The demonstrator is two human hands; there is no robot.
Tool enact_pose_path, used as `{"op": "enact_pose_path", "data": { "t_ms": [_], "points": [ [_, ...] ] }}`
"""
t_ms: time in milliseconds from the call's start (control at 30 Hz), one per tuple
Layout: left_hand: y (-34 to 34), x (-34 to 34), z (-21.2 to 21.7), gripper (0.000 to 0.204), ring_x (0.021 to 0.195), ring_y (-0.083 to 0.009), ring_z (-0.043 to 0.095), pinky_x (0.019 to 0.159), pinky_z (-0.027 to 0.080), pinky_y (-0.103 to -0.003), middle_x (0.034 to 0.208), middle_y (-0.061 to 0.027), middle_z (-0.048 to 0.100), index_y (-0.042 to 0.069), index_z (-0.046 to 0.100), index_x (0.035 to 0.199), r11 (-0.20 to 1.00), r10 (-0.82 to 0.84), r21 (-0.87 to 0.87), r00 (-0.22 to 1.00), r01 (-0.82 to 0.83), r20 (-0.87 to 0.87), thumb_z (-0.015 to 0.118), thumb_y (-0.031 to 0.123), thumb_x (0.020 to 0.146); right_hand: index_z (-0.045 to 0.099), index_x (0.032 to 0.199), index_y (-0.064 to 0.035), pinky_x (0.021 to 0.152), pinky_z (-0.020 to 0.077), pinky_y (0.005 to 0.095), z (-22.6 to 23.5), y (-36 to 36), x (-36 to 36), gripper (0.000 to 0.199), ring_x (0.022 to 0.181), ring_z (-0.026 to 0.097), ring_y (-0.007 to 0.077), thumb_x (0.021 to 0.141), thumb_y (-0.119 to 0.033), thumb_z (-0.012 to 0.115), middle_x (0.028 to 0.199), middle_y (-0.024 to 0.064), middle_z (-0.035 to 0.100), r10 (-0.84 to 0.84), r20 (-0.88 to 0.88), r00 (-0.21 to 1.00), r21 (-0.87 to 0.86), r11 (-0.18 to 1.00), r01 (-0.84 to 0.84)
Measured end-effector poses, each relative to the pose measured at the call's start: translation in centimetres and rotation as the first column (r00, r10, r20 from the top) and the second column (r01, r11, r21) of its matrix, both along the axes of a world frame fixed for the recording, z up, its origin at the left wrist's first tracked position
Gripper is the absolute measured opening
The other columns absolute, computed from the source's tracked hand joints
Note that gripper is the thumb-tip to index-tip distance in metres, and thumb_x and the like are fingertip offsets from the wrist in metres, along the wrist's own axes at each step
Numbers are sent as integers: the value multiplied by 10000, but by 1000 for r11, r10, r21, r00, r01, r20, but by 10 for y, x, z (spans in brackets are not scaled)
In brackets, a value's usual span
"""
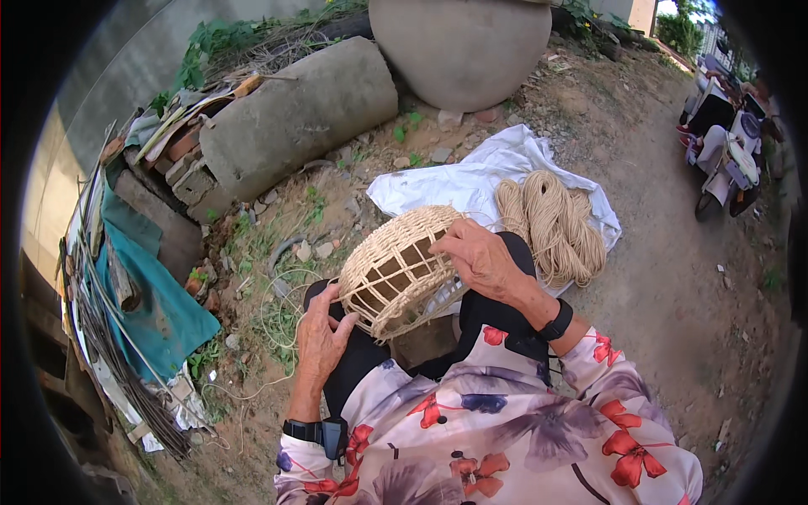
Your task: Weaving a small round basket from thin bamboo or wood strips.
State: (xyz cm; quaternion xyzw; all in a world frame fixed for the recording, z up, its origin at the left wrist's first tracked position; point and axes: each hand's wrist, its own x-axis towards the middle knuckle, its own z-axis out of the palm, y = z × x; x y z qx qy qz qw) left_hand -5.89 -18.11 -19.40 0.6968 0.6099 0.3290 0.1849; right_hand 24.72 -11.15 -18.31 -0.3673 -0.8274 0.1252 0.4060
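A pale woven basket (402, 268) with an open lattice band rests tilted across my knees. My left hand (321, 335) grips its near left edge, thumb pressed against the weave. At the upper right rim, the fingers of my right hand (481, 259) are pinched together on the basket's edge; whether a strand is between them is too small to make out. Loose loops of thin pale cord (282, 324) trail down to the left of my left knee. Beyond my right knee, several twisted hanks of beige cord (551, 220) lie on a white plastic sheet (480, 168).
A concrete cylinder (299, 126) lies at the upper left, beside a large rounded grey vessel (459, 50). Teal cloth (147, 286) and a bundle of long thin sticks (114, 337) are at the left. Parked scooters (728, 143) stand at the far right along the dirt path (665, 278).
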Motion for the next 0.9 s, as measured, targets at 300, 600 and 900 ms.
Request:
{"op": "enact_pose_path", "data": {
  "t_ms": [300,600,900],
  "points": [
    [-29,-6,-24,127,592,-100,572,559,457,-266,660,-41,605,-6,686,917,988,19,-154,970,19,242,655,117,921,664,993,-47,761,471,348,-11,-5,33,248,844,593,267,833,59,507,894,107,578,-65,-253,965,-239,971,3],
    [-30,-43,-10,106,592,-89,576,563,461,-246,666,-33,631,12,689,910,982,85,-178,993,-70,77,692,116,886,641,1071,-66,844,459,406,-34,-12,34,313,1006,560,339,778,12,565,1026,119,596,-89,-17,996,-65,994,88],
    [-28,2,92,197,718,-136,662,678,555,-261,878,-98,680,6,596,1038,944,-316,205,542,257,778,701,103,903,467,1402,-47,1007,426,369,88,-13,-69,661,1150,579,228,821,-224,727,1232,125,607,492,-354,795,-259,766,-589]
  ]
}}
